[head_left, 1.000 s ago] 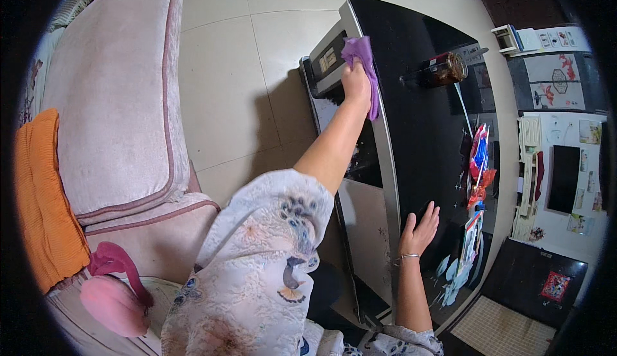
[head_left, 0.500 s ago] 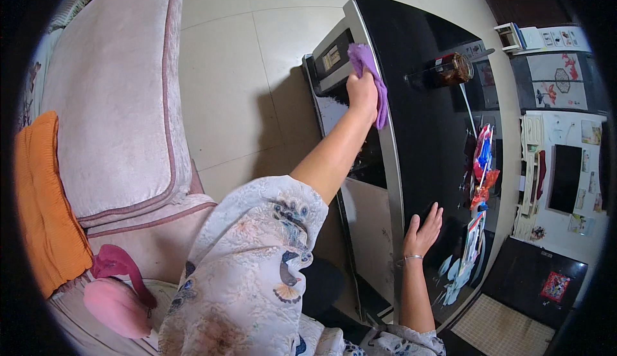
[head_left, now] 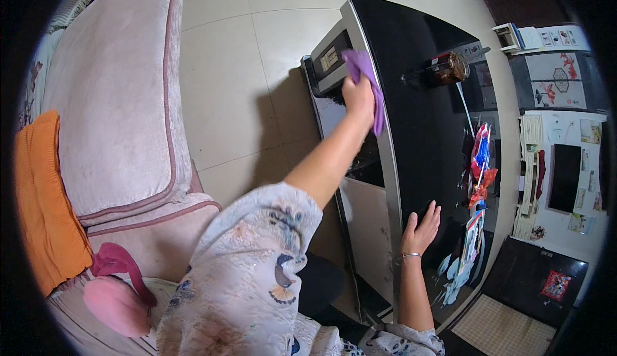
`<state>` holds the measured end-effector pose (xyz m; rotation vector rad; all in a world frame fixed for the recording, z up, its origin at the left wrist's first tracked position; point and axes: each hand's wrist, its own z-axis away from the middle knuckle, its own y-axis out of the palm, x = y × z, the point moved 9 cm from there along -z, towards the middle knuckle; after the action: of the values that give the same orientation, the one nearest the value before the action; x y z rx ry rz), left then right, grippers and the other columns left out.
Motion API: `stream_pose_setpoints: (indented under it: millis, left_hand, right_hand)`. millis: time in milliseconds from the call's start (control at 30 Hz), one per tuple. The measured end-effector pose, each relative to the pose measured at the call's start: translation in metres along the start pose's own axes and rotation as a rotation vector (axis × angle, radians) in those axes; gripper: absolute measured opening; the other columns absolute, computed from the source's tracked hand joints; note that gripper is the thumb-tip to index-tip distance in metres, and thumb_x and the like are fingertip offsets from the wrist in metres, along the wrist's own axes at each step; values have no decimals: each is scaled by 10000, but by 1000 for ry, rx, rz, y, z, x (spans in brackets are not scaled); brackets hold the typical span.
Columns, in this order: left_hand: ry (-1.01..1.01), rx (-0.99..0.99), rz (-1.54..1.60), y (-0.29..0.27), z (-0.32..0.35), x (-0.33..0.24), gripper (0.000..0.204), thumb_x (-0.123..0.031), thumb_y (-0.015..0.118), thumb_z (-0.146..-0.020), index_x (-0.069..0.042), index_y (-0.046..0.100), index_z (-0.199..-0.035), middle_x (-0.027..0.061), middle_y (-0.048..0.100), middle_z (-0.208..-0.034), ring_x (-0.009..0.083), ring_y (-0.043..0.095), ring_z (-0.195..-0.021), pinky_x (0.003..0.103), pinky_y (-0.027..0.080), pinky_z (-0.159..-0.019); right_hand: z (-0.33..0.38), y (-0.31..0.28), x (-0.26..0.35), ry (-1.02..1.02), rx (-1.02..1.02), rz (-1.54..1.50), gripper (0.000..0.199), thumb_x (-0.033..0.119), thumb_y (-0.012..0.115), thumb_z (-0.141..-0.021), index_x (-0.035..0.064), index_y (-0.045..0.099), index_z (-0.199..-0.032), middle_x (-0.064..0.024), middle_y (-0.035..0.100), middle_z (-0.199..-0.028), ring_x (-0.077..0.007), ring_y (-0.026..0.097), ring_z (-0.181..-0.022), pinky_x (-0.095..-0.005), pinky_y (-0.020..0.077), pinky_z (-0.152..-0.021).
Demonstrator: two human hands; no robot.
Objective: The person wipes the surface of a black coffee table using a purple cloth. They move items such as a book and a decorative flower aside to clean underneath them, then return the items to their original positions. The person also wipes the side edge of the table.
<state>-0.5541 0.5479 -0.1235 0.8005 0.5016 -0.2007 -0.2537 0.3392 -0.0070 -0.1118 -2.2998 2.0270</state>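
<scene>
My left hand (head_left: pixel 360 97) is closed around a purple cloth (head_left: pixel 362 65), pressed to the silver edge of a black glossy table (head_left: pixel 405 137). One end of the cloth sticks out past my fingers; the rest hangs down along the edge. My right hand (head_left: pixel 421 229), with a bracelet at the wrist, lies flat on the black top with its fingers spread, holding nothing. Farther along the top, a glass jar of dark contents (head_left: pixel 448 68) stands with a utensil handle at its mouth.
Colourful packets (head_left: pixel 481 156) and pale blue leaf-shaped pieces (head_left: pixel 455 282) lie along the table's right side. A pink sofa (head_left: pixel 122 99) is on the left, with an orange cushion (head_left: pixel 48 201) and a pink rounded item (head_left: pixel 116 306). Tiled floor (head_left: pixel 222 86) runs between sofa and table.
My left hand and the purple cloth have shifted slightly left and down along the silver edge. The right hand stays flat in nearly the same place.
</scene>
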Motion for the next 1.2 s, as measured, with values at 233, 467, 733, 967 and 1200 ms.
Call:
stream_pose_setpoints:
  millis: [233,467,733,967,1200]
  left_hand:
    - [-174,114,138,-12,61,51,332,-176,599,-944,-79,503,-1246,20,594,-1061,126,565,-925,299,484,-796]
    - [190,-16,-91,-9,40,17,301,-170,497,-980,-67,536,-1260,42,608,-1060,164,563,-981,310,444,-867]
    - [934,52,-688,90,-89,-145,537,-158,529,-903,66,376,-1366,276,406,-1400,410,356,-1326,446,251,-1130]
    - [934,155,-631,55,-27,-90,534,-122,505,-896,42,378,-1388,264,383,-1428,394,344,-1347,432,240,-1137]
    - [478,285,-528,-61,100,59,446,-88,508,-876,-15,498,-1316,198,593,-1236,338,559,-1169,364,418,-1001]
  right_hand:
    - [-3,-5,-2,20,-8,26,682,488,431,-950,126,265,-1504,-197,253,-1536,-398,258,-1394,-521,177,-1124]
    - [0,1,2,19,38,-4,689,490,424,-951,121,255,-1507,-196,233,-1545,-396,238,-1404,-518,164,-1129]
    - [0,-3,9,14,39,-9,714,515,426,-940,122,249,-1509,-189,221,-1552,-397,230,-1408,-517,160,-1130]
    - [0,1,10,38,32,12,704,500,449,-932,134,266,-1505,-190,233,-1547,-395,241,-1404,-522,167,-1128]
    - [-2,5,2,68,30,3,685,494,450,-938,146,277,-1501,-187,250,-1541,-388,246,-1403,-517,177,-1128]
